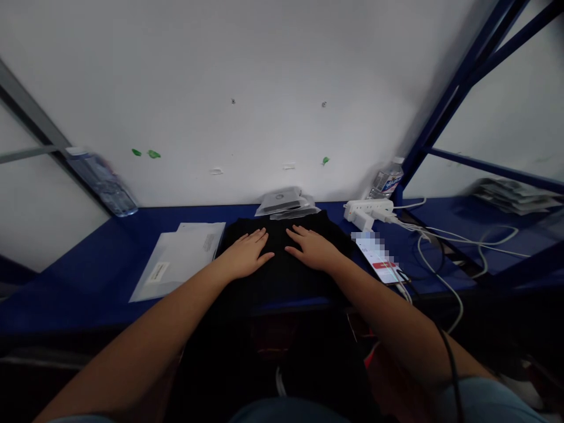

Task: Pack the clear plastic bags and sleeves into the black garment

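Note:
A black cloth (282, 267) lies spread over the middle of the blue table (74, 288), reaching its front edge. My left hand (247, 254) rests palm down on the cloth's left part, fingers apart and holding nothing. On its right part my right hand (312, 248) lies flat in the same way, also with nothing in it. A gap of black cloth separates the two hands. Frosted plastic bags (178, 261) with a white label lie left of the cloth. Behind it, more clear bags (286, 202) with something grey inside are stacked against the wall.
At the right are a lit phone (381, 258), a white power strip (368, 207) with tangled cables (440, 236) and a small bottle (388, 179). A large clear bottle (106, 183) stands at the back left. Blue frame posts (458, 91) rise at the right.

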`<action>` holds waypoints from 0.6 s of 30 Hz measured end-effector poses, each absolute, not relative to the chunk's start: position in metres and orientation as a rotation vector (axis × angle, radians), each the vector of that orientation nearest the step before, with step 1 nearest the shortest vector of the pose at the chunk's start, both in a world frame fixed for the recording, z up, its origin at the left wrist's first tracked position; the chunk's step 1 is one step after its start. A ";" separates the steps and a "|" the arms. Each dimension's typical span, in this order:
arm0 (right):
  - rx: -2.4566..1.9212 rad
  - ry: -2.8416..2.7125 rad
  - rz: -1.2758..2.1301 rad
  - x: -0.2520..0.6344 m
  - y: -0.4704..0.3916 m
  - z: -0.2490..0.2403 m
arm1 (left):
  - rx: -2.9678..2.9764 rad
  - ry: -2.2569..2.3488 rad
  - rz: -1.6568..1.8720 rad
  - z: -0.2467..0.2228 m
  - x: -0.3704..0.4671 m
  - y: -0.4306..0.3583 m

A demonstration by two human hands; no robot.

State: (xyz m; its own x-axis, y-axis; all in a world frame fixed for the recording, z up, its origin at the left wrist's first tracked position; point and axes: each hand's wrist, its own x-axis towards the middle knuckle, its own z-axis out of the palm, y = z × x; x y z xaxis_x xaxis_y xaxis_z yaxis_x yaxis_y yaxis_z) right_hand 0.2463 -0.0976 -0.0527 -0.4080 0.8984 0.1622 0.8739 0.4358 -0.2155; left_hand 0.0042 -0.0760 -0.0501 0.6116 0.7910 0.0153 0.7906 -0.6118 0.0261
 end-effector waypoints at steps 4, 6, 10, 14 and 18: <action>-1.536 -2.429 0.143 0.247 -0.095 -0.055 | 2.799 1.371 0.052 -0.053 0.003 -0.075; -1.506 -2.423 0.153 0.247 -0.093 -0.054 | 2.789 1.354 0.073 -0.052 0.003 -0.074; -1.426 -2.376 0.173 0.248 -0.089 -0.053 | 2.808 1.359 0.159 -0.034 0.008 -0.063; -1.350 -2.391 0.226 0.249 -0.089 -0.055 | 2.892 1.449 0.252 -0.007 0.027 -0.032; -1.337 -2.416 0.257 0.249 -0.090 -0.056 | 2.919 1.535 0.194 -0.001 0.052 0.012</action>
